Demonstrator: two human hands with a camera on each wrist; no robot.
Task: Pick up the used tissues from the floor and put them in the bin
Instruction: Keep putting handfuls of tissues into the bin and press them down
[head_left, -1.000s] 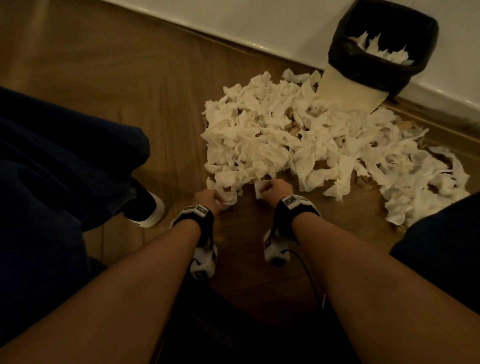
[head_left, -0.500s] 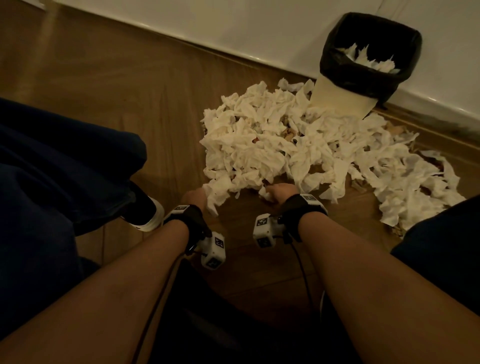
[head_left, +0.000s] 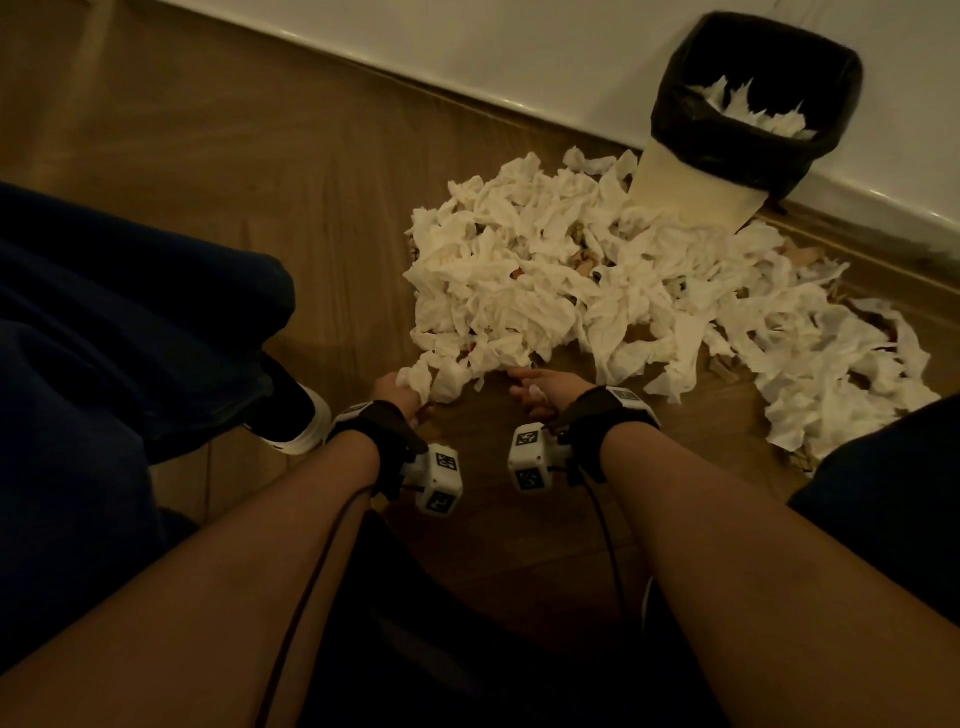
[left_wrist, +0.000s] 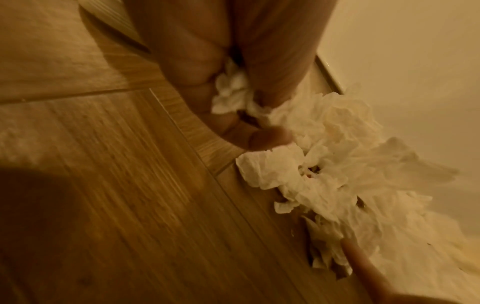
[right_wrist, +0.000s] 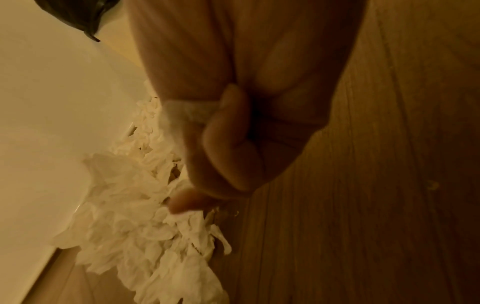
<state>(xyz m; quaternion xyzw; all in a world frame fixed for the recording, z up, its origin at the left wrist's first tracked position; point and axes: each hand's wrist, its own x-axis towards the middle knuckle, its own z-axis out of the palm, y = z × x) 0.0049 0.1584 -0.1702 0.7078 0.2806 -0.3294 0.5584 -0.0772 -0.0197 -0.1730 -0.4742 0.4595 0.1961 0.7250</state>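
Both hands at the near edge of the tissue heap.

The left hand (head_left: 397, 392) has its fingers curled round a crumpled white tissue wad (left_wrist: 231, 92); the right hand (head_left: 545, 387) pinches a small white tissue scrap (right_wrist: 189, 110), fingers curled. Beyond the fingertips the pile of crumpled white tissues (head_left: 597, 291) spreads over the wooden floor (head_left: 260, 182) toward the cream bin with a black liner (head_left: 748, 119), which stands against the wall with tissues inside.
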